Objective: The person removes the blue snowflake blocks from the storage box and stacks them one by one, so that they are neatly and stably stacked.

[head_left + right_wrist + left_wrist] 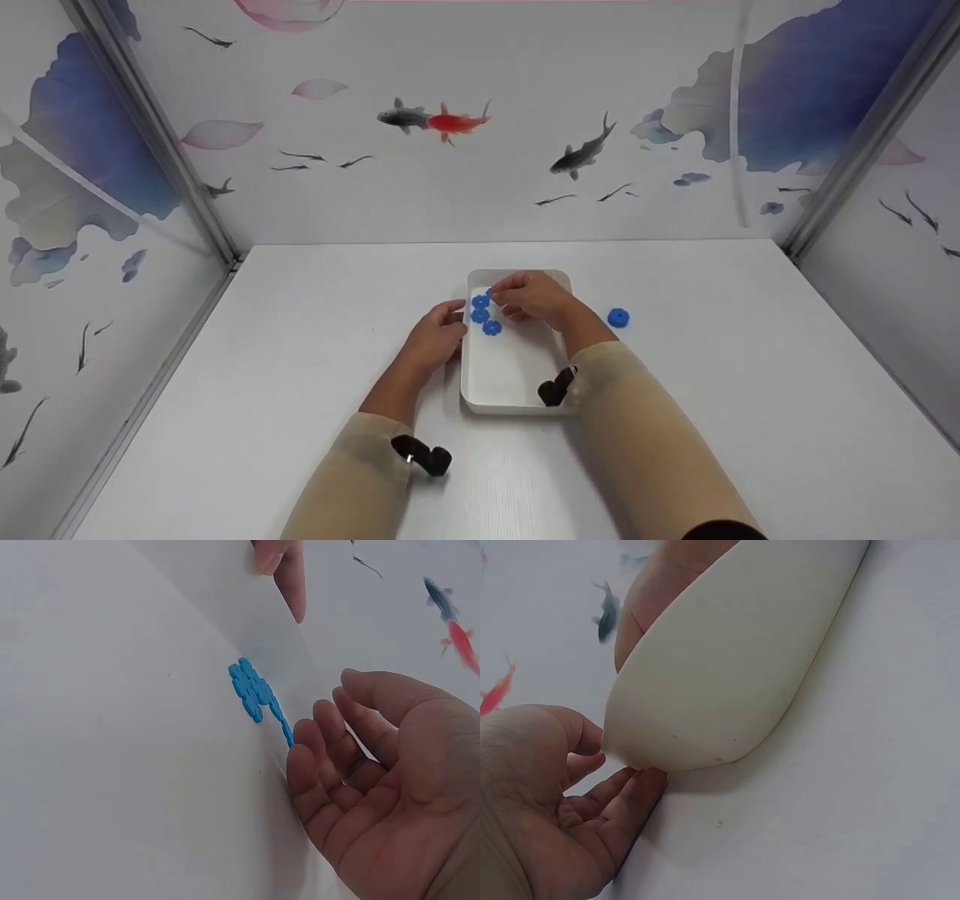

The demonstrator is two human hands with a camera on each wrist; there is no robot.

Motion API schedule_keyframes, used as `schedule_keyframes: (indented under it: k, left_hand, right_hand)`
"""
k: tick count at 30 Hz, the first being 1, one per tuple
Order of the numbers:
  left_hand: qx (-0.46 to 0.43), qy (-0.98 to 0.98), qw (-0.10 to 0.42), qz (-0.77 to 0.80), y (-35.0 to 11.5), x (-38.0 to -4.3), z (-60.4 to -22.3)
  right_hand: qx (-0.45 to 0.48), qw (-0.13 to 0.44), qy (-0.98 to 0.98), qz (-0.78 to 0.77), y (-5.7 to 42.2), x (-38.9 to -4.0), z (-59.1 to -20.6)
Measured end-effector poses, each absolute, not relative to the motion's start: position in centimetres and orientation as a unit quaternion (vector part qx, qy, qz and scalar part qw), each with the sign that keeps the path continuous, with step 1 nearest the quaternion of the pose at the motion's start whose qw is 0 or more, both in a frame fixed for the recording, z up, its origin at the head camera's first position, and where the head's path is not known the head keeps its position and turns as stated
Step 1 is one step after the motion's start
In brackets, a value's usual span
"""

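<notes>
the left hand point(435, 336) is gripping the tray point(517, 375) while the right hand point(537, 297), fingers bent, is touching the farthest blue piece point(489, 293) inside, pinched or not i cannot tell, so nudging lightly should spare its neighbours point(480, 316).

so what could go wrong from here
The right hand works right against the grouped blue pieces, so its fingertips might nudge them out of place. The left hand is at the rim of the white tray; a push there could shift everything inside. The loose blue piece on the table lies beside the right arm, which may brush it.
</notes>
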State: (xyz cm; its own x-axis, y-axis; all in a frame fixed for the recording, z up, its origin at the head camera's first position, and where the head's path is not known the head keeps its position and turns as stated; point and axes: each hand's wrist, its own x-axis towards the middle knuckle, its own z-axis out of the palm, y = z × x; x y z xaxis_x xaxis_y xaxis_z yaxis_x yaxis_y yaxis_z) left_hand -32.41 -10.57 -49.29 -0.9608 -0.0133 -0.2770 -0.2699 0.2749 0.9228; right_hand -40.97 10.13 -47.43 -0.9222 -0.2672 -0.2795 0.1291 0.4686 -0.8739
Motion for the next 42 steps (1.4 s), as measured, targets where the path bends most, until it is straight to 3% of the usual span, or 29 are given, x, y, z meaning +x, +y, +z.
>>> schedule_keyframes:
  k: [34,42]
  left_hand:
    - [-0.063,0.79,0.108,0.6,-10.74,-32.23,-49.31]
    - [-0.075,0.789,0.106,0.6,-10.58,-32.29,-49.25]
  right_hand:
    - [-0.144,0.202,0.908,-0.336,9.76,-40.34,-47.79]
    - [-0.124,0.213,0.907,-0.343,9.85,-40.07,-47.4]
